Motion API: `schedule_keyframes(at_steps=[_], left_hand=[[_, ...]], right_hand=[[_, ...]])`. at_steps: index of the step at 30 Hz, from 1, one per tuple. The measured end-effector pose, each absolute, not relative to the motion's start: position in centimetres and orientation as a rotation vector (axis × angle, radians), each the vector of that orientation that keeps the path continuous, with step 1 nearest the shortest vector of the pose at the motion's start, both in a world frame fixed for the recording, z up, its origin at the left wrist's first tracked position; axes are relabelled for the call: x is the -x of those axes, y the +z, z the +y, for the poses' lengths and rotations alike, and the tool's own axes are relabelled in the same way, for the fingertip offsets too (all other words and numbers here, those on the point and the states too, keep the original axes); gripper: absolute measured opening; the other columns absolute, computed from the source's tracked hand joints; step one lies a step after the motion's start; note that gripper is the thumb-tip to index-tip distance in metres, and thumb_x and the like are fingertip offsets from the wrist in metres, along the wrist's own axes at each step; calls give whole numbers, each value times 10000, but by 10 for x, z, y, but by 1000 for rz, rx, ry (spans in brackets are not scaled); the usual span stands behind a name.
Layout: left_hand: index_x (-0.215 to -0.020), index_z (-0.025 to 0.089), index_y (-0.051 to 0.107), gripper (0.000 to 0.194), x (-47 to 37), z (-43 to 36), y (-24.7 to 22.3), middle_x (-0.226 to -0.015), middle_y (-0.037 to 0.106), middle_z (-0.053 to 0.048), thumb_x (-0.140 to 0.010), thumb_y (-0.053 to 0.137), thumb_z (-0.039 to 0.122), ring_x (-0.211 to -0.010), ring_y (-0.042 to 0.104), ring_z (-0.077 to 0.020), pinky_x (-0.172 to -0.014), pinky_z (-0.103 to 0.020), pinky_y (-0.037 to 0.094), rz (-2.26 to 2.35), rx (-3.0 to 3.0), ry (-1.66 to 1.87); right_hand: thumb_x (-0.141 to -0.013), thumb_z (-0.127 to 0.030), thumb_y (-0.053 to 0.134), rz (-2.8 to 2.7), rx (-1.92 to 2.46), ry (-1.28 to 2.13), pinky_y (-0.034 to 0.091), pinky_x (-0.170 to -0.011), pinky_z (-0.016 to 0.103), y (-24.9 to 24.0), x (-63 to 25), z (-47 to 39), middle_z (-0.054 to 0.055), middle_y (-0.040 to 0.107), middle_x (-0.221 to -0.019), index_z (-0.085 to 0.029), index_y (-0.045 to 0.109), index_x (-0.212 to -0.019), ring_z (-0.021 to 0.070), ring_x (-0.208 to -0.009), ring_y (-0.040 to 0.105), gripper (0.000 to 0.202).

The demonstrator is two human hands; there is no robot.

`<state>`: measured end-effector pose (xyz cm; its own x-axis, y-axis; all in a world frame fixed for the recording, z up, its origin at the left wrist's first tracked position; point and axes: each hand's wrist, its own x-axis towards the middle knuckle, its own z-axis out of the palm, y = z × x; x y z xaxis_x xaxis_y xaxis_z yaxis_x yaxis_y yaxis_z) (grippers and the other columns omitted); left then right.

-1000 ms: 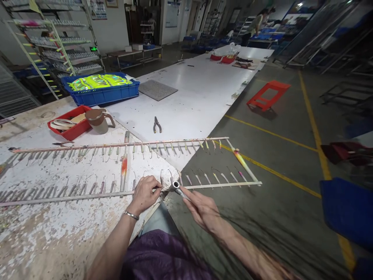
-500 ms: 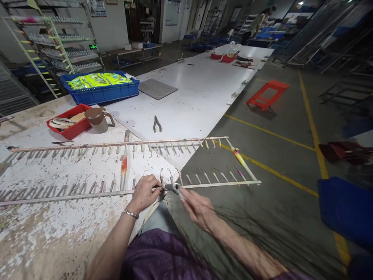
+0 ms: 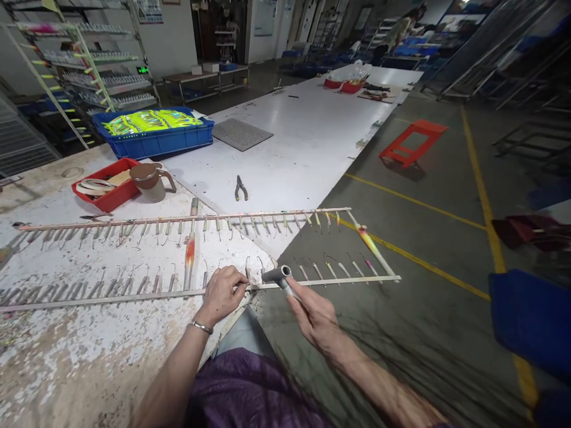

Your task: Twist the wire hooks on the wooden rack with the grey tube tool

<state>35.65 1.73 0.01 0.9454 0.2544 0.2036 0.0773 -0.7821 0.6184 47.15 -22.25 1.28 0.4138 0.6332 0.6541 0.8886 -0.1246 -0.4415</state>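
Observation:
In my right hand (image 3: 314, 312) is a hammer (image 3: 277, 274) with a grey, tube-like head, raised just above the near rail. My left hand (image 3: 224, 291) rests at the near rail (image 3: 330, 282) of a long wooden frame, fingertips pinched together. Whatever they pinch is too small to make out. Short sticks with wire hooks line both this rail and the far rail (image 3: 272, 213). Paint-stained crossbars (image 3: 190, 255) join the two rails. The frame's right end juts past the table corner over the floor.
Beyond the frame lie pliers (image 3: 241, 188), a mug (image 3: 148, 182), a red bin (image 3: 106, 201) of tape rolls and a blue crate (image 3: 156, 142) of bright yellow packets. A grey mat (image 3: 242, 134) lies on the white table (image 3: 298, 137). An orange stool (image 3: 413, 142) stands right. Another person works far back.
The hammer head has lifted up and to the right, away from my left fingertips, and my right hand has risen with it. My left hand stays in place.

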Motion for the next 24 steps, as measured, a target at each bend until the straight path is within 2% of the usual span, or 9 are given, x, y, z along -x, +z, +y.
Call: schedule_keyframes(at_steps=[2,5,7,11,15,20,22,24], left_hand=[[-943,222,740,125,-357,16,-1,-934,728,-45,-973,635,161,-913,671,-218,-877,-385,466,248,-2458,386],[-915,217,730,121,-357,16,-3,-931,726,-43,-950,645,138,-907,670,-215,-877,-384,462,247,-2453,393],[-903,217,727,124,-357,16,-4,-924,725,-42,-942,646,132,-904,669,-213,-873,-381,462,239,-2450,394],[-900,218,726,132,-357,18,-6,-910,722,-37,-947,639,130,-909,672,-209,-878,-377,460,230,-2446,407],[-908,217,731,123,-357,19,-7,-921,726,-37,-947,645,138,-900,668,-205,-873,-376,462,227,-2456,391],[-919,222,740,128,-357,18,-5,-934,726,-39,-947,645,141,-905,664,-207,-885,-380,472,242,-2472,374],[-913,222,741,128,-357,17,-4,-934,725,-38,-945,651,137,-907,667,-207,-889,-379,474,242,-2474,373],[-906,222,740,134,-357,17,-4,-922,721,-34,-942,653,126,-900,668,-204,-882,-374,473,245,-2475,380]], right_hand=[[-1063,-127,522,-1323,1838,-403,529,-544,249,13,-468,-226,21,682,-778,-195,519,-1610,163,-581,621,551],[-1067,-151,526,-1414,1908,-386,470,-480,235,12,-463,-230,-17,617,-687,-190,589,-1555,149,-513,559,494],[-1065,-148,532,-1412,1923,-369,472,-481,234,11,-462,-231,-16,630,-686,-184,594,-1552,145,-507,552,492],[-1042,-106,549,-1326,1830,-439,527,-533,259,8,-461,-232,20,696,-756,-182,521,-1609,168,-566,615,573],[-1056,-131,537,-1426,1906,-456,516,-503,234,6,-461,-231,-2,677,-700,-206,562,-1577,157,-518,612,526],[-1024,-102,554,-1369,1845,-457,553,-537,277,8,-458,-235,23,705,-752,-230,469,-1648,191,-583,653,643],[-1019,-111,557,-1395,1838,-485,530,-507,275,4,-457,-235,13,677,-717,-213,530,-1604,192,-556,640,593],[-1034,-128,536,-1473,1886,-462,447,-425,249,-3,-455,-234,-21,612,-635,-210,643,-1496,171,-466,578,481]])
